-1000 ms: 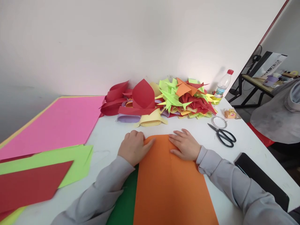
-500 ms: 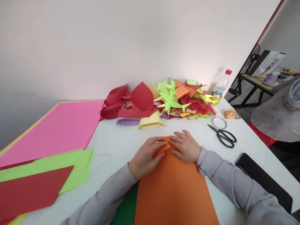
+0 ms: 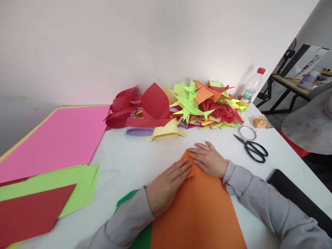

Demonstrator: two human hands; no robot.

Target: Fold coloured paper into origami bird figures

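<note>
A large orange paper sheet [image 3: 199, 211] lies on the white table [image 3: 124, 159] in front of me, over a green sheet [image 3: 129, 200]. Its far left corner is folded inward, so the far end comes to a point. My left hand [image 3: 168, 185] lies flat on that folded flap, fingers stretched out. My right hand [image 3: 209, 159] rests flat on the sheet's far right part, fingers together and extended, touching the tip of the fold.
A heap of folded paper shapes [image 3: 178, 109] in red, green, yellow and orange sits at the back. Pink sheet [image 3: 54, 138], light green sheet [image 3: 57, 183] and red sheet [image 3: 28, 214] lie left. Scissors [image 3: 252, 148], tape roll [image 3: 247, 132], water bottle [image 3: 251, 86] and a black object [image 3: 298, 193] are right.
My left hand has drawn the orange sheet's far left corner inward and down, then flattened onto the fold. The right hand has stayed in place.
</note>
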